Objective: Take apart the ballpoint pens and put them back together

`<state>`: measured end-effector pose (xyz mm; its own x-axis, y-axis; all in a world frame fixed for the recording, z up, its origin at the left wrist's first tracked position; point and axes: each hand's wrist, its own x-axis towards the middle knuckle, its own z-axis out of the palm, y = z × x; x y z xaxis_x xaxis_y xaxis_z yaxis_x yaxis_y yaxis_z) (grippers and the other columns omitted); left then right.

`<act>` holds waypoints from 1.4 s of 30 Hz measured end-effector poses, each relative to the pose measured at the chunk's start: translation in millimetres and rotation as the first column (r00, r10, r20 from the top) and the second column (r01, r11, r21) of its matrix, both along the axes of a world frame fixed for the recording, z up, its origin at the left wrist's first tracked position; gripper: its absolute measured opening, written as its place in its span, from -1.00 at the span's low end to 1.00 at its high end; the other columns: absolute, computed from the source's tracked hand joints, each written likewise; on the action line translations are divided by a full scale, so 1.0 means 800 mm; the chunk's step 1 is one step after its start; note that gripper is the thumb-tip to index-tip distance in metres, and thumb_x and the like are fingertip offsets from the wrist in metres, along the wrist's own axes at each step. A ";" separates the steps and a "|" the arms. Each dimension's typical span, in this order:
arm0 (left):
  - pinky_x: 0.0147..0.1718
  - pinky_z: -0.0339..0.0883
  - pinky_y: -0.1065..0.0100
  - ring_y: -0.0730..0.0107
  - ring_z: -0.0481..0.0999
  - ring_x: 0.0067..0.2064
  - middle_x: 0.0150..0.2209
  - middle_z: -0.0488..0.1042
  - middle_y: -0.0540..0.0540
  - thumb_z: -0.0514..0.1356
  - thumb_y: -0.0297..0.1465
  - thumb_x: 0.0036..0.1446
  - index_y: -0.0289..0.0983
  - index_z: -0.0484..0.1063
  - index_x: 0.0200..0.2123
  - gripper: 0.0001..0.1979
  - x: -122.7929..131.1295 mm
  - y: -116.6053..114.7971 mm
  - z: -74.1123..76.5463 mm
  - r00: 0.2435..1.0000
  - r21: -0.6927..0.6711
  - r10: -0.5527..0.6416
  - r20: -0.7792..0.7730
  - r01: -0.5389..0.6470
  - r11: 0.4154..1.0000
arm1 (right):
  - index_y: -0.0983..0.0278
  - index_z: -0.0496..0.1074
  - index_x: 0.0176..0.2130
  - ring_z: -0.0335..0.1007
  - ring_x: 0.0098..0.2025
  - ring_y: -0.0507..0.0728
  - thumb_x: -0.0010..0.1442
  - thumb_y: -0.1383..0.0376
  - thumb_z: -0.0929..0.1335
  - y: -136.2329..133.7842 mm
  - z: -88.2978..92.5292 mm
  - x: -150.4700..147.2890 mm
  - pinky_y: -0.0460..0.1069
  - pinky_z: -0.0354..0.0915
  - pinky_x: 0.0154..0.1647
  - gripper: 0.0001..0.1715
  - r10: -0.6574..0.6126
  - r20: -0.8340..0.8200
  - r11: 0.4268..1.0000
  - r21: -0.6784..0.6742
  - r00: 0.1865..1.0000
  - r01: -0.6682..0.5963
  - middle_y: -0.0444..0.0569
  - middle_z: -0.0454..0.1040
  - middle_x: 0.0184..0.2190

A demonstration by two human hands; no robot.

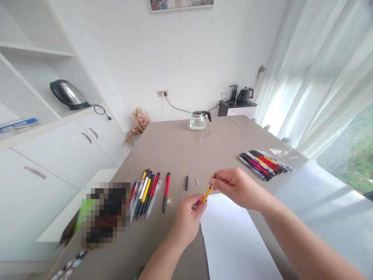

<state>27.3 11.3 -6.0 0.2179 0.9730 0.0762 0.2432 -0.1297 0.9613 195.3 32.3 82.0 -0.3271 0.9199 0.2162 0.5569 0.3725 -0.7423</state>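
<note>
My left hand (pixel 190 217) is closed around a yellow pen barrel (pixel 207 193), tilted up to the right above the top edge of a white sheet of paper (pixel 233 233). Between the fingertips of my right hand (pixel 230 182) is a thin dark pen refill (pixel 213 182), in line with the barrel's upper end. How far it sits inside the barrel I cannot tell. On the table to the left of my right hand lie a small metal spring (pixel 197 182) and a black pen tip section (pixel 187 182). A red and black pen (pixel 166 192) lies alone farther left.
Several mixed pens (pixel 145 194) lie in a group at the left, beside a pixelated dark object (pixel 106 214). Another row of pens (pixel 265 164) is at the right. A glass pot (pixel 198 121) stands at the far edge of the table (pixel 171 144).
</note>
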 end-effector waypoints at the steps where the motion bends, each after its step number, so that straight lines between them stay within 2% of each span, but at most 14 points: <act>1: -0.33 0.28 0.38 0.34 0.40 -0.30 -0.30 0.46 -0.11 0.08 -0.32 0.05 -0.29 0.42 -0.21 -0.74 0.000 0.000 0.000 1.000 -0.004 0.000 -0.002 0.000 1.000 | 0.33 0.36 -0.55 0.05 -0.64 -0.07 0.09 0.21 0.20 0.002 -0.002 0.000 -0.16 0.04 -0.66 -0.68 -0.004 0.008 0.999 -0.032 1.000 0.004 -0.18 0.23 -0.68; 4: -0.38 0.30 0.39 0.36 0.40 -0.34 -0.31 0.46 -0.11 0.07 -0.30 0.05 -0.29 0.42 -0.20 -0.72 0.001 -0.001 0.001 1.000 -0.025 -0.002 0.021 0.003 1.000 | 0.33 0.36 -0.52 0.06 -0.64 -0.07 0.12 0.19 0.17 0.008 -0.005 0.002 -0.16 0.03 -0.67 -0.65 -0.019 0.014 0.993 -0.113 1.000 0.021 -0.18 0.25 -0.66; 8: -0.45 0.33 0.41 0.39 0.38 -0.36 -0.31 0.43 -0.11 0.07 -0.28 0.04 -0.29 0.40 -0.19 -0.71 0.001 -0.002 0.004 0.994 -0.068 -0.016 0.106 0.023 0.997 | 0.33 0.37 -0.49 0.17 -0.60 -0.04 0.11 0.13 0.17 0.012 -0.005 0.005 -0.15 0.10 -0.64 -0.61 -0.046 -0.029 0.981 -0.190 0.999 0.039 -0.13 0.33 -0.62; 12: -0.45 0.35 0.39 0.43 0.36 -0.42 -0.38 0.41 -0.09 0.09 -0.30 0.04 -0.31 0.40 -0.19 -0.71 0.003 -0.002 0.005 0.987 -0.129 -0.015 0.160 0.036 0.991 | 0.33 0.37 -0.51 0.19 -0.60 -0.04 0.09 0.11 0.19 0.016 -0.011 0.006 -0.15 0.12 -0.63 -0.61 -0.094 -0.057 0.976 -0.202 0.994 0.081 -0.11 0.35 -0.60; 16: -0.40 0.37 0.35 0.44 0.37 -0.42 -0.41 0.40 -0.08 0.12 -0.31 0.01 -0.33 0.42 -0.21 -0.71 0.002 0.001 0.002 0.977 -0.170 0.021 0.211 0.015 0.985 | 0.33 0.37 -0.54 0.16 -0.61 -0.05 0.04 0.07 0.23 0.021 -0.016 0.005 -0.15 0.11 -0.63 -0.60 -0.035 -0.095 0.979 -0.205 0.995 0.015 -0.14 0.31 -0.64; 20: -0.33 0.37 0.31 0.45 0.38 -0.41 -0.45 0.40 -0.05 0.13 -0.29 0.01 -0.33 0.41 -0.21 -0.70 -0.002 0.005 0.002 0.958 -0.171 0.114 0.262 -0.070 0.983 | 0.31 0.42 -0.40 0.12 -0.61 -0.05 -0.02 0.07 0.28 0.029 -0.024 0.009 -0.15 0.08 -0.64 -0.64 0.000 -0.109 0.961 -0.274 0.994 -0.030 -0.16 0.30 -0.63; 22: -0.32 0.37 0.30 0.44 0.38 -0.40 -0.45 0.40 -0.05 0.13 -0.29 0.00 -0.34 0.39 -0.19 -0.69 -0.003 0.006 0.003 0.943 -0.174 0.167 0.287 -0.120 0.977 | 0.30 0.42 -0.40 0.13 -0.61 -0.05 0.00 0.09 0.26 0.036 -0.034 0.010 -0.15 0.08 -0.64 -0.67 -0.033 -0.043 0.957 -0.289 0.999 0.019 -0.15 0.33 -0.61; 24: -0.31 0.37 0.29 0.44 0.39 -0.40 -0.44 0.40 -0.06 0.14 -0.29 0.00 -0.34 0.39 -0.18 -0.68 -0.003 0.006 0.004 0.934 -0.176 0.192 0.301 -0.143 0.974 | 0.28 0.42 -0.43 0.16 -0.60 -0.05 0.03 0.12 0.22 0.044 -0.048 0.008 -0.15 0.09 -0.62 -0.68 -0.090 0.088 0.961 -0.252 0.992 0.110 -0.14 0.35 -0.59; 27: -0.32 0.38 0.30 0.44 0.39 -0.39 -0.42 0.41 -0.07 0.13 -0.29 0.00 -0.34 0.39 -0.19 -0.68 -0.003 0.005 0.005 0.938 -0.163 0.181 0.294 -0.138 0.977 | 0.24 0.42 -0.42 0.25 -0.54 -0.03 0.07 0.15 0.18 0.058 -0.071 -0.004 -0.16 0.11 -0.57 -0.68 -0.154 0.317 0.961 -0.171 0.936 0.216 -0.14 0.40 -0.54; 29: -0.32 0.37 0.30 0.43 0.40 -0.39 -0.41 0.41 -0.07 0.13 -0.28 0.01 -0.33 0.39 -0.19 -0.69 -0.004 0.005 0.005 0.944 -0.151 0.170 0.282 -0.131 0.980 | 0.25 0.43 -0.43 0.29 -0.51 0.00 0.04 0.14 0.21 0.068 -0.085 -0.018 -0.14 0.11 -0.56 -0.71 -0.158 0.391 0.959 -0.159 0.907 0.236 -0.11 0.42 -0.53; 35: -0.33 0.38 0.31 0.42 0.40 -0.39 -0.43 0.43 -0.07 0.14 -0.28 -0.02 -0.33 0.40 -0.18 -0.67 -0.004 0.006 0.005 0.941 -0.163 0.188 0.282 -0.146 0.976 | 0.26 0.42 -0.43 0.36 -0.40 0.16 -0.03 0.11 0.27 0.092 -0.107 -0.057 -0.05 0.17 -0.48 -0.72 -0.160 0.518 0.960 -0.116 0.840 0.254 0.03 0.45 -0.45; 39: -0.34 0.37 0.32 0.42 0.40 -0.39 -0.42 0.44 -0.08 0.14 -0.28 -0.02 -0.31 0.42 -0.20 -0.69 -0.004 0.005 0.005 0.943 -0.155 0.178 0.282 -0.138 0.978 | 0.27 0.42 -0.40 0.38 -0.35 0.17 -0.06 0.29 0.32 0.094 -0.116 -0.062 -0.04 0.19 -0.42 -0.85 -0.130 0.545 0.969 -0.109 0.828 0.224 0.06 0.45 -0.39; 42: -0.34 0.37 0.33 0.42 0.40 -0.39 -0.40 0.44 -0.09 0.14 -0.28 -0.02 -0.31 0.42 -0.21 -0.69 -0.004 0.004 0.006 0.946 -0.151 0.164 0.279 -0.125 0.981 | 0.30 0.41 -0.41 0.37 -0.33 0.16 -0.07 0.36 0.32 0.093 -0.116 -0.054 -0.05 0.19 -0.38 -0.88 -0.128 0.522 0.973 -0.097 0.843 0.208 0.07 0.45 -0.37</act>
<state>24.0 14.4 -1.1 0.0618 0.9980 -0.0141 -0.0401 0.0166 0.9991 151.7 106.7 -10.9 -0.1916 0.9785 -0.0766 0.9153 0.1499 -0.3739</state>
